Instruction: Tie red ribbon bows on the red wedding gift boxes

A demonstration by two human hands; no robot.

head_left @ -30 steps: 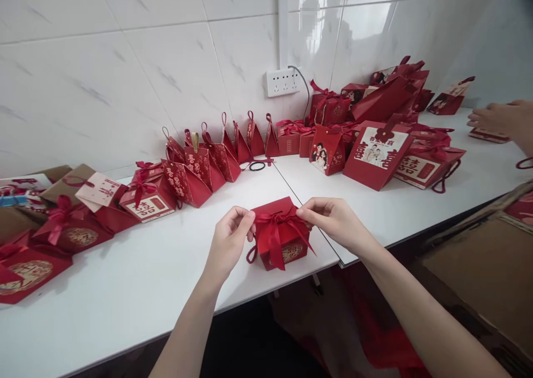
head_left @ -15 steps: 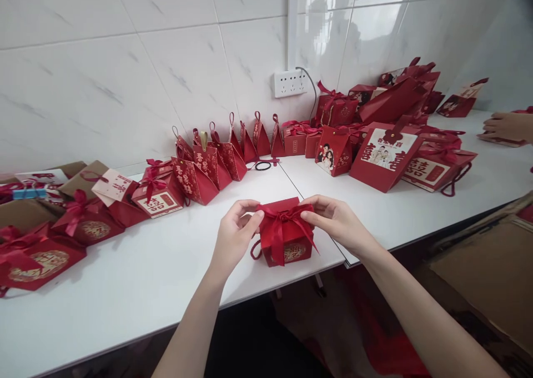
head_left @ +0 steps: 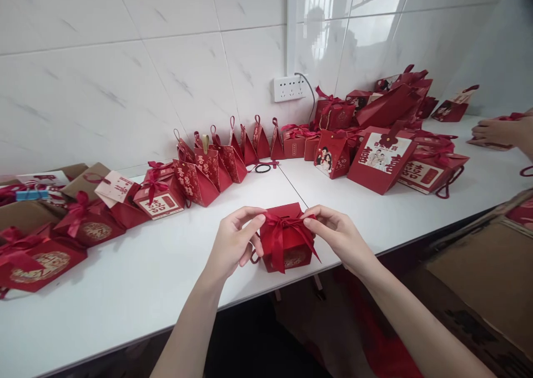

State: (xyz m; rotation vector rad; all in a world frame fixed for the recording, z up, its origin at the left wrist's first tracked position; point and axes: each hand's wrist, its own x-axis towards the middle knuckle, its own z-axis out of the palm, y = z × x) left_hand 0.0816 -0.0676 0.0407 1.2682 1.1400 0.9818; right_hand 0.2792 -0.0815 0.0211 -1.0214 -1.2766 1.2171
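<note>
A small red gift box [head_left: 297,258] stands near the table's front edge, directly before me. A shiny red ribbon [head_left: 278,245] is tied in a bow across its top, with two tails hanging over the front. My left hand [head_left: 236,239] pinches the bow's left loop between thumb and forefinger. On the other side, my right hand [head_left: 335,231] pinches the right loop the same way. Part of a dark red cord handle [head_left: 255,257] shows at the box's left side, below my left fingers.
Red gift boxes [head_left: 96,228] line the table's left side, and pointed boxes [head_left: 208,170] stand along the wall. More boxes [head_left: 383,156] are heaped to the right. Another person's hand [head_left: 499,131] touches a red box at far right. A black loop [head_left: 262,168] lies mid-table.
Both hands still pinch the bow's loops; my left hand's lower fingers have uncurled somewhat. The view has shifted slightly, and the other person's hand appears a little further left.
</note>
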